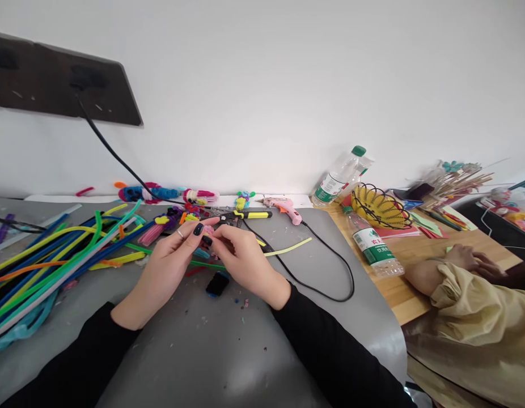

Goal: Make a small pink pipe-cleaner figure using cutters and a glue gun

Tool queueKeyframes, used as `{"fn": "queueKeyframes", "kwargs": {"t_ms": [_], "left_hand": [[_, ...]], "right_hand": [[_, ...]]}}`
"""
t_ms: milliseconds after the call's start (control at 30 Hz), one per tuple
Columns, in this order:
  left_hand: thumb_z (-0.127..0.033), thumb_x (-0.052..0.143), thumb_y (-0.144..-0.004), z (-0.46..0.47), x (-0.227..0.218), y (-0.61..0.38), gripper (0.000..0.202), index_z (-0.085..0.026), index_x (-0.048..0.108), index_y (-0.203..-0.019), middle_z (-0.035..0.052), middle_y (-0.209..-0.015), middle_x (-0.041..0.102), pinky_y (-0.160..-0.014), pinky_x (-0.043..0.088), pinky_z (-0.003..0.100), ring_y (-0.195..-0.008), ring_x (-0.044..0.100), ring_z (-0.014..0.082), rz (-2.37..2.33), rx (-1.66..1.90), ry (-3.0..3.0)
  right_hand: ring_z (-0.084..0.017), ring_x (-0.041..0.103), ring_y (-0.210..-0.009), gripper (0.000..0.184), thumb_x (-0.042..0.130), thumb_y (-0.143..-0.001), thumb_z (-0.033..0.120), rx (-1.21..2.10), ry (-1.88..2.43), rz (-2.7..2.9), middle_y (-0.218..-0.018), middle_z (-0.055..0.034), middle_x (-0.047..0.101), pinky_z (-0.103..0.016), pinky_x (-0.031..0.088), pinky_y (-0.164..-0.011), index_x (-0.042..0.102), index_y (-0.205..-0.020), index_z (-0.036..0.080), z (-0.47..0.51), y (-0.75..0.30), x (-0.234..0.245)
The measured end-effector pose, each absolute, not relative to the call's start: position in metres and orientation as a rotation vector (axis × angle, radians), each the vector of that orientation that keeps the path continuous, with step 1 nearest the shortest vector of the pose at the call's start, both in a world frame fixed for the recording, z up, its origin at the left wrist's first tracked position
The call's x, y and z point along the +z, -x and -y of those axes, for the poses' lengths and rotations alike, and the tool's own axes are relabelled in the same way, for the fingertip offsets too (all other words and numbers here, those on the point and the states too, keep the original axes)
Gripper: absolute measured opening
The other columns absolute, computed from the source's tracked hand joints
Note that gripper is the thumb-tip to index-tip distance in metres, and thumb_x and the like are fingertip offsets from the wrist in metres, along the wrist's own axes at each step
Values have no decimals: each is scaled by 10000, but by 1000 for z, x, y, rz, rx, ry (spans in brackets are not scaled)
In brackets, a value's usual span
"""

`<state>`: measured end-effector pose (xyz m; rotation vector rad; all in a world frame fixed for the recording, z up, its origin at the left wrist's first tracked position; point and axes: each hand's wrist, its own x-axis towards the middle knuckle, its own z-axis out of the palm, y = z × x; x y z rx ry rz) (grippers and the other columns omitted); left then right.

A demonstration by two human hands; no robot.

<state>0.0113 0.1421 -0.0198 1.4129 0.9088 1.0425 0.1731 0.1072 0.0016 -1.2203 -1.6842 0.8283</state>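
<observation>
My left hand [174, 249] and my right hand [245, 258] meet above the grey table mat [194, 357]. Between their fingertips is a small pink fuzzy piece [208, 231], which looks like pipe cleaner; the fingers cover most of it. Both hands are closed in a pinch on it. Just behind them lie pliers with black and yellow handles [256, 215]. A small black fuzzy block [217, 284] rests on the mat below my hands. A pale yellow pipe cleaner [290, 247] extends to the right of my right hand.
Many coloured pipe cleaners [75, 255] are heaped at left. Finished fuzzy figures [149, 193] line the wall. A pink glue gun [283, 207] trails a black cord [351, 283]. Water bottles [373, 246] and a yellow basket [375, 207] stand right, near another person's sleeve [479, 306].
</observation>
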Motion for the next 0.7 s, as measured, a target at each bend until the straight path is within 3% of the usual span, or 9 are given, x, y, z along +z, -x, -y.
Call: {"fn": "queueKeyframes", "kwargs": {"t_ms": [200,367,700], "left_hand": [[-534,879,-762,-143,-17,-15,374,-249,836,-1001,68,-1166,761,-971,569,308,-1132,657,254,-828,1126,-1020],[-440,902,-758,-145,-19,-13,379,-251,833,-1079,48,-999,745,-850,573,222,-990,640,184,-840,1143,-933],[-324,935,-703,-146,-12,-15,360,-204,841,-1029,33,-872,714,-671,555,140,-760,597,108,-777,1145,-812]], "right_hand": [[-120,524,-668,137,500,-1005,298,882,1188,1667,-764,31,587,-248,404,-660,595,-970,206,-107,-175,-1],[-127,565,-706,53,546,-960,265,912,1123,1583,-796,26,597,-248,444,-655,554,-933,219,-108,-174,-4],[-138,604,-763,26,570,-903,207,909,1143,1534,-854,5,648,-264,485,-690,589,-912,221,-112,-179,0]]}}
